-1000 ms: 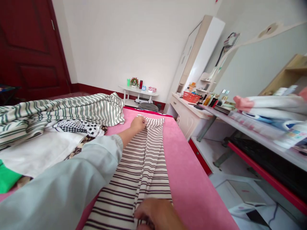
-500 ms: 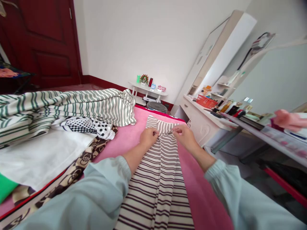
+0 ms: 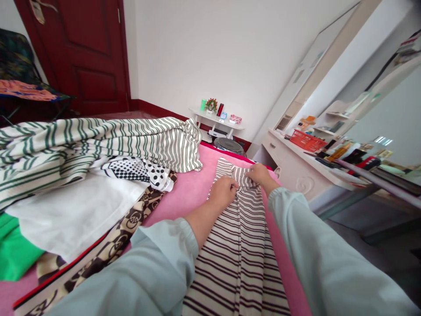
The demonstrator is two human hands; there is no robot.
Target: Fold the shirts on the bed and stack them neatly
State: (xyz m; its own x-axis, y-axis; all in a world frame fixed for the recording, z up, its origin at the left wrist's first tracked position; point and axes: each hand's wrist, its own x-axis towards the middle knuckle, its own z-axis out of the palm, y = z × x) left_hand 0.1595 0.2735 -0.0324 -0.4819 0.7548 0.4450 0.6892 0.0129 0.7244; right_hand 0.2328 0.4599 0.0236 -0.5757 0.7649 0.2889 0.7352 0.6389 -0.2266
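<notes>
A cream striped shirt (image 3: 226,259) with dark lines lies lengthwise before me, its narrow collar end pointing away. My left hand (image 3: 222,193) is closed at the left side of the upper part, thumb and fingers pinching the cloth. Across from it, my right hand (image 3: 259,174) grips the right side near the collar with curled fingers. Between the two hands the fabric is bunched into small creases. The shirt's near end runs out of view at the bottom, and my left forearm hides some of its left edge.
Pink bedding (image 3: 187,191) lies under the shirt. On the left is a heap with a green-striped garment (image 3: 141,142), a white cloth (image 3: 82,210), a polka-dot cloth (image 3: 131,169) and a brown patterned cloth (image 3: 131,219). A dresser (image 3: 292,162) with a red basket (image 3: 305,140) stands right.
The view has swung left, so the scene sits further right. My right hand has moved closer to my left hand along the shirt's upper part; both still hold the cloth.
</notes>
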